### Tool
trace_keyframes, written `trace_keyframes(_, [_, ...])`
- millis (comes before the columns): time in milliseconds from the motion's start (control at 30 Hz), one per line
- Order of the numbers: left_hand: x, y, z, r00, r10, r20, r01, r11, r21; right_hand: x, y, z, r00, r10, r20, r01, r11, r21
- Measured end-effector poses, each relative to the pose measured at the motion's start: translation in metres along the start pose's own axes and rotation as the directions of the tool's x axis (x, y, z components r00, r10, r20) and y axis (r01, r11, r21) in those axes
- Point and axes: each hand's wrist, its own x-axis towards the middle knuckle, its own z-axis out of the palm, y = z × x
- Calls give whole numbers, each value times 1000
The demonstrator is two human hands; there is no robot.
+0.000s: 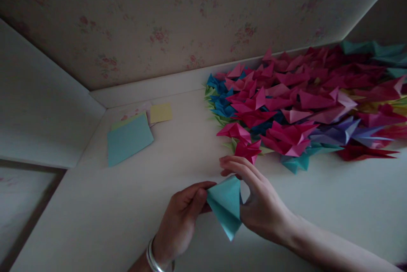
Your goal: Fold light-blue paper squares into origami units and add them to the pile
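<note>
A folded piece of teal origami paper (226, 206) is held up above the white tabletop, between both hands. My left hand (182, 217), with silver bangles at the wrist, pinches its left corner between thumb and fingers. My right hand (259, 198) curves around the right side, its thumb at the paper's right edge and its fingers arched over the top corner. The right thumb tip is partly hidden behind the paper, so how firmly it grips there is hard to see.
Folded paper cranes (286, 98) in pink, blue, green, purple and teal crowd the right rear of the table (127, 212). Flat teal sheets (130, 138) and a small yellow square (161, 112) lie at the left rear. A floral-papered wall (178, 18) stands behind.
</note>
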Motion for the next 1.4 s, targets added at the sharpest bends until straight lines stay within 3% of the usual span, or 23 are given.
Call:
trace_keyframes(133, [1, -2, 4, 997, -68, 49, 76, 978, -192, -3, -3, -1, 983, -185, 7, 181, 955, -236])
trace_keyframes(233, [2, -2, 8, 992, -80, 94, 105, 947, -305, -4, -7, -5, 968, -243, 62, 249, 902, -353])
trace_keyframes(333, [2, -1, 9, 992, -91, 86, 117, 916, -383, -4, -6, -7, 966, -244, 90, 260, 902, -345])
trace_keyframes(433, [3, 1, 6, 992, -113, 48, 123, 909, -397, -3, -4, -6, 971, -217, 105, 235, 950, -206])
trace_keyframes(500, [3, 3, 1, 993, -114, 7, 109, 926, -360, -2, -4, -5, 987, -137, 89, 144, 986, -83])
trace_keyframes(567, [4, 5, -4, 995, -81, -57, 64, 965, -254, 1, -6, -6, 997, 40, 70, -44, 997, 59])
trace_keyframes(667, [3, 7, -9, 987, 43, -157, -34, 998, 56, 6, -9, -9, 941, 316, 123, -338, 905, 258])
trace_keyframes(733, [2, 7, -9, 977, 125, -174, -79, 966, 248, 9, -10, -10, 905, 383, 185, -422, 862, 282])
trace_keyframes(833, [-1, 6, -4, 967, 191, -168, -113, 915, 387, 10, -11, -7, 895, 368, 254, -415, 895, 164])
trace_keyframes(933, [-2, 5, -1, 962, 179, -204, -91, 921, 378, 10, -12, -4, 919, 318, 234, -349, 931, 105])
trace_keyframes(1067, [-1, 3, 2, 976, 141, -165, -62, 911, 408, 10, -13, -4, 942, 318, 109, -331, 934, 133])
trace_keyframes(1300, [-4, 2, 8, 954, 239, -180, -123, 863, 490, 10, -13, -1, 917, 375, 138, -399, 877, 266])
trace_keyframes(1400, [-7, 1, 4, 950, 235, -207, -128, 895, 428, 11, -11, -2, 894, 428, 135, -446, 822, 354])
